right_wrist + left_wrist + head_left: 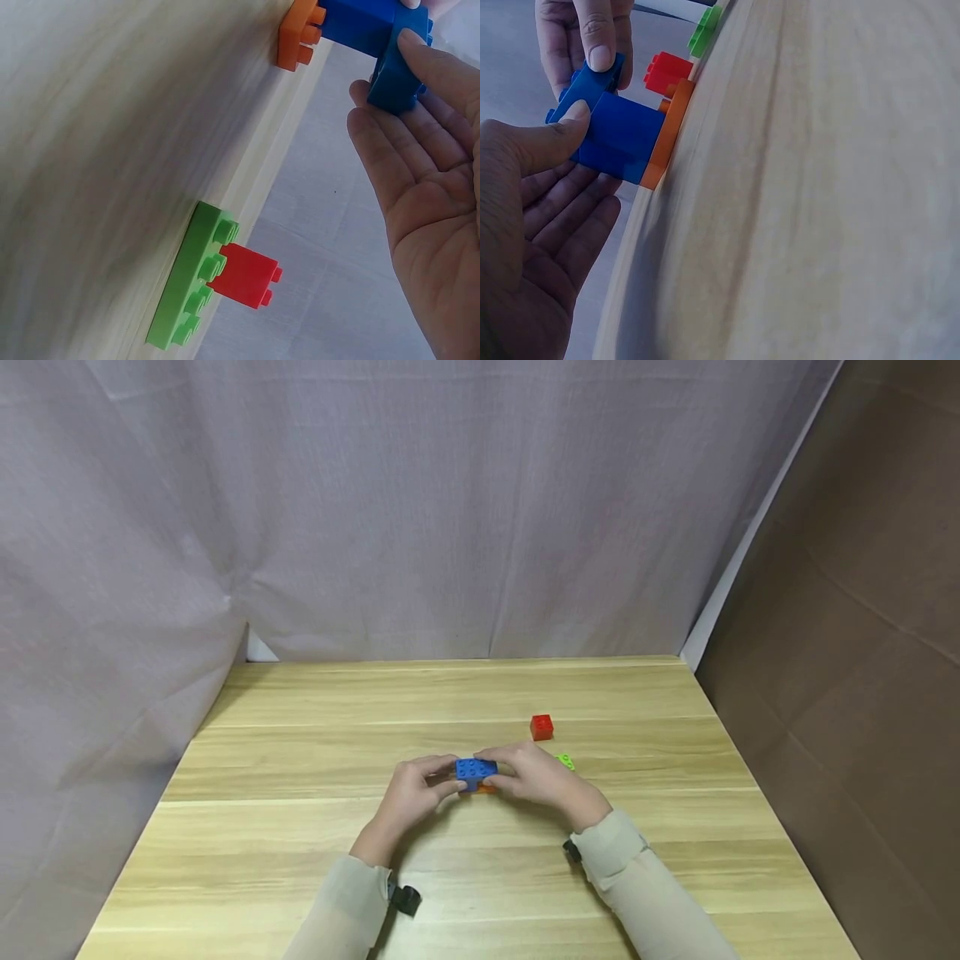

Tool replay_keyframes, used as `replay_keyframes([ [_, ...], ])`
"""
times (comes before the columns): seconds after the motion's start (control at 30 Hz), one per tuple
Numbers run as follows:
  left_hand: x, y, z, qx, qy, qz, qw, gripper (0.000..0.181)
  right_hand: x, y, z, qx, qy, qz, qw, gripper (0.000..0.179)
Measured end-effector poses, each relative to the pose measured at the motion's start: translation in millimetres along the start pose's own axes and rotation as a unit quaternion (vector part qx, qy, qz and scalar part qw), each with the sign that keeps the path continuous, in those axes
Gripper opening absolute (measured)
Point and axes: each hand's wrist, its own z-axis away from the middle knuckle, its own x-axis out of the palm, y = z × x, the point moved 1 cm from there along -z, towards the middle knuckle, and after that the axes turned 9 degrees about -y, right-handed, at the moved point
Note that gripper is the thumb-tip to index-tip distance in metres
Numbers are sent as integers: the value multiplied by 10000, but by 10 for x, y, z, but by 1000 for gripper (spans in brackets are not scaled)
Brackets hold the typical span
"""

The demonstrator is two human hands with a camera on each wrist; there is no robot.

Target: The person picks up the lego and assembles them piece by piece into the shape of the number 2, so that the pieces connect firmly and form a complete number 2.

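A flat orange brick (667,139) lies on the table with a taller blue brick (626,139) standing on it, toward one end. Across the top sits a second, flatter blue brick (475,768), its far end jutting out past the lower one toward the right. My left hand (411,789) pinches the blue bricks at their left end, thumb on the near side where the two meet. On the overhanging right end, my right hand (536,775) pinches the upper blue brick between thumb and fingers. Several orange studs (307,36) show beside the lower blue brick.
A red brick (542,727) stands behind the right hand. Partly hidden by that hand is a flat green brick (186,281) with its studs up. The wooden table (315,718) ends at a grey curtain (420,527) at the back; a brown panel (847,635) borders the right.
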Motion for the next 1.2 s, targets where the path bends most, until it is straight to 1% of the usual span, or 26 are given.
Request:
replay_keyframes([
  [0.23,0,9,-1,5,6,-12,10000,43,9,18,10,112,7,-111,9999,40],
  [0.6,2,29,7,11,28,-48,10000,43,-14,26,32,262,-17,-94,9996,39],
  [0.93,12,30,7,-20,6,-154,9999,45,-29,72,42,129,25,-26,9999,38],
  [1.2,0,16,2,-40,21,-418,9991,45,-59,74,45,111,55,-90,9999,39],
])
